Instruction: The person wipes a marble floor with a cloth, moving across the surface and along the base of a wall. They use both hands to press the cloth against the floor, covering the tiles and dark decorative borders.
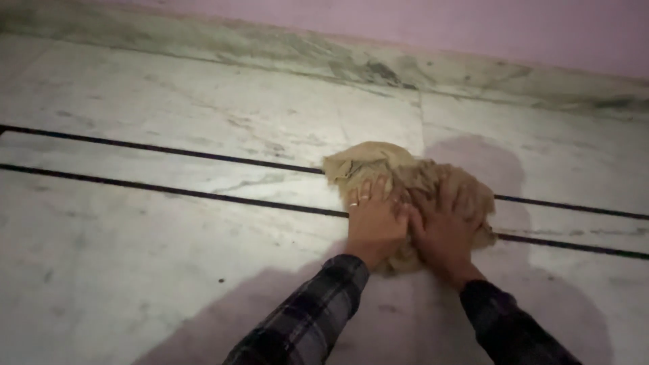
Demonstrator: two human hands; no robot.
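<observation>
Two hands press flat on a crumpled tan cloth (405,182) bunched on a white marble floor (169,122). The left hand (375,220), a ring on one finger, and the right hand (446,223) lie side by side, fingers spread over the fabric rather than gripping it. The cloth straddles the nearer of two dark inlaid lines (169,192). Loose folds beyond the fingertips could bunch or slip from under the palms on the smooth stone. Behind the cloth, a stained marble skirting (378,67) meets a pink wall (473,27).
</observation>
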